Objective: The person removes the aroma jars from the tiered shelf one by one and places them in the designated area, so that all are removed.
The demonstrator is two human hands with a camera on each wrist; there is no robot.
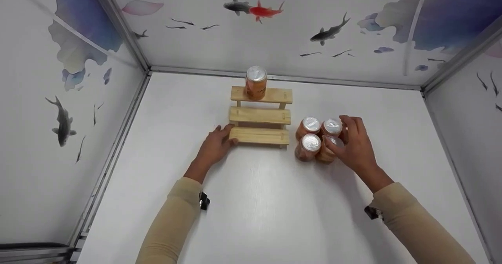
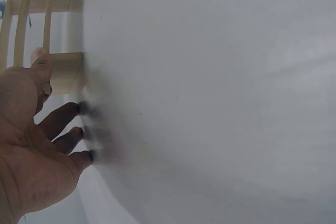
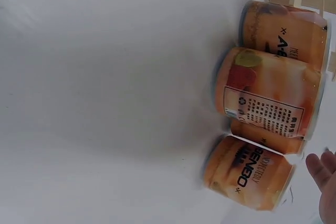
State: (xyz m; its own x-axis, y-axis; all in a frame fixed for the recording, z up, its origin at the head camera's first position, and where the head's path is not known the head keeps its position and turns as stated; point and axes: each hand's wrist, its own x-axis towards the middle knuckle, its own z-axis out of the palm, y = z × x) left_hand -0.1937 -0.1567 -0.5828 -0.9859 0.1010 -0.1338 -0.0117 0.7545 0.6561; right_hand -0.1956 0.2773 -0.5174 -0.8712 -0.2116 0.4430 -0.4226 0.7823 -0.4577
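Our right hand point(image 1: 355, 144) curls loosely around the upright near-right can point(image 1: 328, 149), at 3 o'clock of the wooden step shelf point(image 1: 261, 115), whose low step our left hand point(image 1: 215, 146) touches with relaxed fingers.

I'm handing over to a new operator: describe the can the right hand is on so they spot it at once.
Start at the three-step wooden rack mid-table; just to its right stand four orange cans in a tight square. The right hand grips the front right can, nearest the person. Unlike its three neighbours, its silver lid is partly covered by fingers.
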